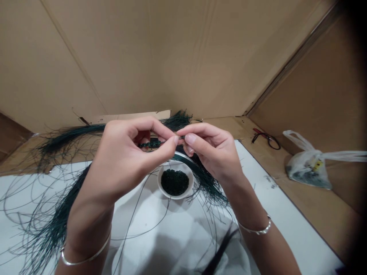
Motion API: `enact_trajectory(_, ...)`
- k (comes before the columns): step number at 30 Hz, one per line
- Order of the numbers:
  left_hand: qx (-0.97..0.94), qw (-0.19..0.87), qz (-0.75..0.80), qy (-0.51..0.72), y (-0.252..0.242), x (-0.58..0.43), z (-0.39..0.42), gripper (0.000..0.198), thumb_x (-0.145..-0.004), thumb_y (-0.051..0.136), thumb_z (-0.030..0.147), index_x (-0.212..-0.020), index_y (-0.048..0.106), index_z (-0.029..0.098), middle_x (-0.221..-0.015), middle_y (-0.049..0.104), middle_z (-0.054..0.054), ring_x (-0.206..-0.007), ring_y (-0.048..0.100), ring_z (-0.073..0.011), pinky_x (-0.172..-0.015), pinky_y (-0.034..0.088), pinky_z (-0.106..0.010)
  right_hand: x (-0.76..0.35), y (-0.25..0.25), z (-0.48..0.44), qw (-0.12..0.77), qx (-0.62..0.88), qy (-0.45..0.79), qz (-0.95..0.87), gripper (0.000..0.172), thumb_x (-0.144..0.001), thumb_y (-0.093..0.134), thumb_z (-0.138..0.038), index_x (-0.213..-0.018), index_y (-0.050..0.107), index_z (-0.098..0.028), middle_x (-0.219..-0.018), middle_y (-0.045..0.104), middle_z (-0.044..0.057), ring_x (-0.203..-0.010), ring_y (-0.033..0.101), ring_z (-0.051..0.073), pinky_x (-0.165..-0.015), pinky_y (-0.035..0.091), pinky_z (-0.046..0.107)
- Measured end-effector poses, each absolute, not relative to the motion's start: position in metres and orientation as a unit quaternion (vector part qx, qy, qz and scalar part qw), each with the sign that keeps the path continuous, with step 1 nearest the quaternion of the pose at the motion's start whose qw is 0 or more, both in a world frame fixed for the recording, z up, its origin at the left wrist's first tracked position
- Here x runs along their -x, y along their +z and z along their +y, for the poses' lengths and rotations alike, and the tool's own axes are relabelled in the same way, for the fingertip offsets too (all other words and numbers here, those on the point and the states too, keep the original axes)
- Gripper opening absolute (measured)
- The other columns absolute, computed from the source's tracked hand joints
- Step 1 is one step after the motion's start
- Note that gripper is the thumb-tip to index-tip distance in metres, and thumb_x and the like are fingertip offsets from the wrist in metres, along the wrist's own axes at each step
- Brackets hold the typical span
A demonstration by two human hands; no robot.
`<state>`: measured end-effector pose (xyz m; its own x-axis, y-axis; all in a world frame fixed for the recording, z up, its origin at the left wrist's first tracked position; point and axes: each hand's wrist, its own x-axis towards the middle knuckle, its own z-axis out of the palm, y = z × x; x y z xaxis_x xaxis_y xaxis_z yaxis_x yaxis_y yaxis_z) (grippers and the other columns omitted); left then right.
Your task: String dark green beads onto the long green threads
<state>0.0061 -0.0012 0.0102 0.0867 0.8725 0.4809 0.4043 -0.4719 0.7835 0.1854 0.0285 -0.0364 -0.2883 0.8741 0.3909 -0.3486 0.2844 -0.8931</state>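
Observation:
My left hand (126,156) and my right hand (208,151) meet above a small white bowl (175,180), their fingertips nearly touching. Each pinches a thin dark green strand (169,141), and a short run of dark green beads (149,144) sits on it near my left fingers. The bowl holds a heap of similar dark green beads (174,182). Long bundles of dark green strands (69,137) spread behind and beneath my hands. A thin silver bangle circles each wrist.
A white sheet (286,214) covers the work surface, with loose strands across it. Cardboard walls (172,57) rise behind and to the right. On the right lie a tool with red and black handles (265,139) and a knotted plastic bag (308,166).

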Motion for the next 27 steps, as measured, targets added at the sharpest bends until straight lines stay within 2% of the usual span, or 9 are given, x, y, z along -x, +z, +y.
enact_trajectory(12,-0.692,0.246,0.475,0.484,0.011,-0.005,-0.003,0.012,-0.08,0.078,0.029,-0.069,0.075,0.025,-0.066,0.072,0.002,-0.055,0.058,-0.0123,-0.048,0.039,-0.027,-0.185,-0.035,0.028,0.564,0.212,0.525,-0.601,0.01,-0.092,0.075,-0.019,-0.095,0.083,-0.026,-0.082,0.076,-0.001,-0.08,0.072,0.012,-0.064,0.056,0.022)
enact_trajectory(19,-0.697,0.242,0.48,0.474,0.011,-0.005,-0.003,0.01,-0.078,0.077,0.026,-0.068,0.075,0.024,-0.064,0.071,0.002,-0.053,0.057,-0.0118,-0.045,0.039,-0.025,-0.187,-0.028,0.023,0.568,0.249,0.452,-0.641,0.016,-0.092,0.073,-0.013,-0.093,0.082,-0.025,-0.09,0.079,-0.003,-0.083,0.075,0.011,-0.078,0.063,0.024)
enact_trajectory(27,-0.698,0.242,0.481,0.473,0.011,-0.005,-0.002,0.009,-0.076,0.077,0.025,-0.068,0.076,0.023,-0.062,0.07,0.002,-0.052,0.054,-0.0111,-0.045,0.037,-0.024,-0.188,-0.028,0.023,0.567,0.264,0.412,-0.662,0.015,-0.092,0.072,-0.013,-0.093,0.082,-0.023,-0.093,0.08,-0.001,-0.087,0.077,0.014,-0.079,0.065,0.027)
